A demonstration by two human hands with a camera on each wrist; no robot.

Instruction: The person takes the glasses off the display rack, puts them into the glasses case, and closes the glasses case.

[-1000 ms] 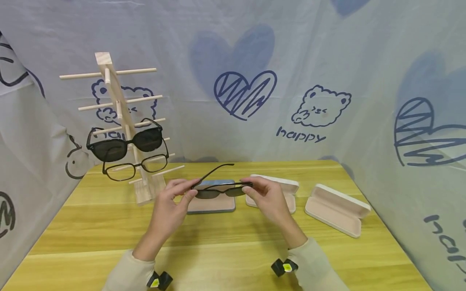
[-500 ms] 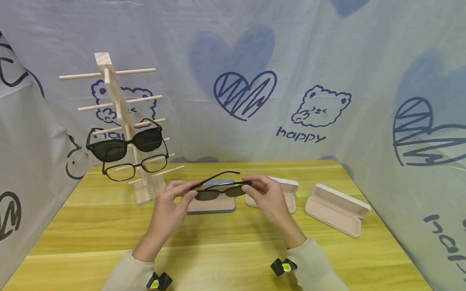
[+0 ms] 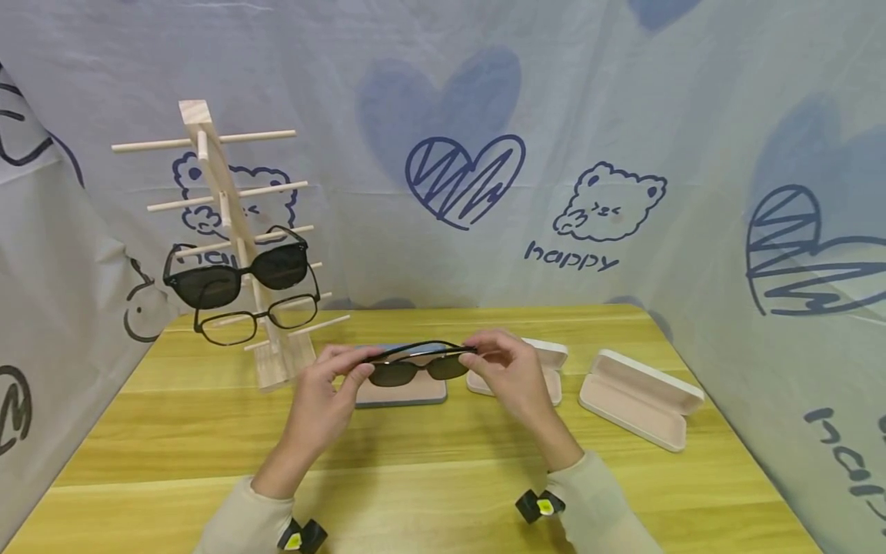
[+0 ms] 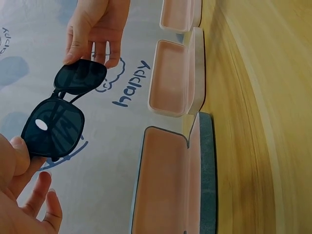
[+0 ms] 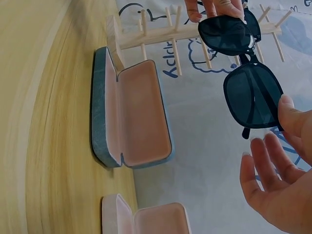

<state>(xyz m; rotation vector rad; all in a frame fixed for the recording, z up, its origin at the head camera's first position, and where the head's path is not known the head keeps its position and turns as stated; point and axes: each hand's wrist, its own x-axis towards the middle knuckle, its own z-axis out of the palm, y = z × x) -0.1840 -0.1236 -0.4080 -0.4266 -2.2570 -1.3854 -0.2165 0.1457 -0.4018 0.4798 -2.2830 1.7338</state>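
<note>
Black sunglasses [image 3: 393, 374] with dark lenses hang in the air between my two hands, their temples folded behind the lenses. My left hand [image 3: 324, 400] pinches one end of the frame between thumb and fingers. At the other end, my right hand [image 3: 511, 378] pinches the frame the same way. Below and behind them lies an open blue-grey glasses case [image 3: 408, 394] with a pink lining, partly covered by the sunglasses in the head view. In the left wrist view, the dark lenses [image 4: 54, 127] and the open blue-grey case [image 4: 163, 180] stand apart.
A wooden display stand [image 3: 231, 200] with pegs rises at the left. It bears black sunglasses [image 3: 280, 267] and clear-lens glasses [image 3: 231, 328]. Two open white cases lie to the right: one [image 3: 554, 385] beside my right hand, another [image 3: 640, 400] farther right. A printed cloth surrounds the table [image 3: 415, 492].
The raised temple of the sunglasses has swung down and in, and now lies folded behind the lenses. Both hands keep their grip in nearly the same place.
</note>
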